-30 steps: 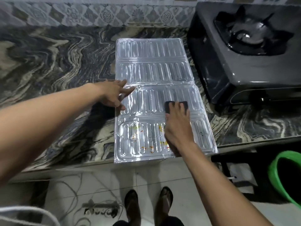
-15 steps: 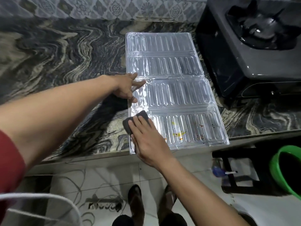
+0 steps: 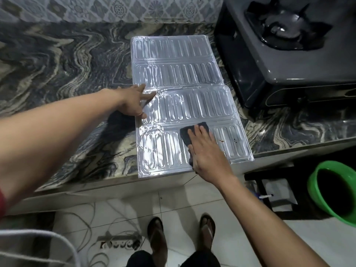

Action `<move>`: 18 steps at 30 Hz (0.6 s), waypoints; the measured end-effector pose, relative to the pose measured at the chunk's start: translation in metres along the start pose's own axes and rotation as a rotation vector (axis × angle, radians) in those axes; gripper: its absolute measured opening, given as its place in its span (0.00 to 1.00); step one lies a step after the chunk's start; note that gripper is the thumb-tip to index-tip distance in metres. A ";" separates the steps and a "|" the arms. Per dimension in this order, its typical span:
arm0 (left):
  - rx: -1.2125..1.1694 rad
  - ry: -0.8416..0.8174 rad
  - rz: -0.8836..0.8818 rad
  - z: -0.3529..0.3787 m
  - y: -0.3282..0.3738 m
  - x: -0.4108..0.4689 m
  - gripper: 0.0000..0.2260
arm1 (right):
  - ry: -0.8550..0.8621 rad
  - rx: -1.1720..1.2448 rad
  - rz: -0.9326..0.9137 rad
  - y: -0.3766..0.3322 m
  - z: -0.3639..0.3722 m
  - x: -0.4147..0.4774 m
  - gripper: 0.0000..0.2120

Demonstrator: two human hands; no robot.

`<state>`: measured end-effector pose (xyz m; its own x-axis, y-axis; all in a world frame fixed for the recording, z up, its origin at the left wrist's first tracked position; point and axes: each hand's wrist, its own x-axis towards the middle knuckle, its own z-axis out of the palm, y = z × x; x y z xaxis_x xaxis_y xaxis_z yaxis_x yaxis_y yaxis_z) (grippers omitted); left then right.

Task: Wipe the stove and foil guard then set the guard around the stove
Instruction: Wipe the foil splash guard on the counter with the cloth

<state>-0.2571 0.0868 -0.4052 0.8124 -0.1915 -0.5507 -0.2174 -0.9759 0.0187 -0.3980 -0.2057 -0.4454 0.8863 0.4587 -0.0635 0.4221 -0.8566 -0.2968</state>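
Observation:
The silver foil guard (image 3: 179, 74) lies flat and unfolded on the marbled counter, its near edge overhanging the counter's front. My left hand (image 3: 134, 102) presses flat on the guard's left edge at the middle fold, fingers spread. My right hand (image 3: 206, 151) presses a dark cloth (image 3: 189, 132) on the nearest panel, right of centre. A few small brown spots (image 3: 221, 140) show just right of that hand. The grey single-burner stove (image 3: 285, 60) stands to the right of the guard, apart from it.
The marbled counter (image 3: 57, 74) stretches left, backed by a patterned tile wall (image 3: 115, 8). Below, on the tiled floor, lie a power strip with cables (image 3: 119, 241). A green basin (image 3: 335, 191) and a dark low stand (image 3: 269, 182) sit at the right.
My right hand has slid the cloth across the nearest panel from its left side to right of centre. The yellow and red stains there are mostly gone. My left hand stays on the left edge.

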 end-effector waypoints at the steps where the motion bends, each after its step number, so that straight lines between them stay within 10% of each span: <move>1: -0.005 -0.001 -0.009 -0.001 0.002 -0.001 0.43 | -0.006 0.011 0.010 0.006 -0.003 -0.002 0.25; 12: -0.044 0.005 -0.120 -0.011 0.026 -0.012 0.39 | -0.063 0.279 0.138 0.071 -0.037 -0.019 0.28; 18: 0.061 0.161 -0.208 -0.004 0.073 -0.031 0.35 | 0.010 -0.033 0.042 0.091 -0.052 -0.036 0.28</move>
<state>-0.2959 0.0212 -0.3835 0.9176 -0.0061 -0.3974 -0.0647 -0.9888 -0.1342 -0.3812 -0.3125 -0.4204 0.9050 0.4202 -0.0660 0.3906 -0.8825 -0.2621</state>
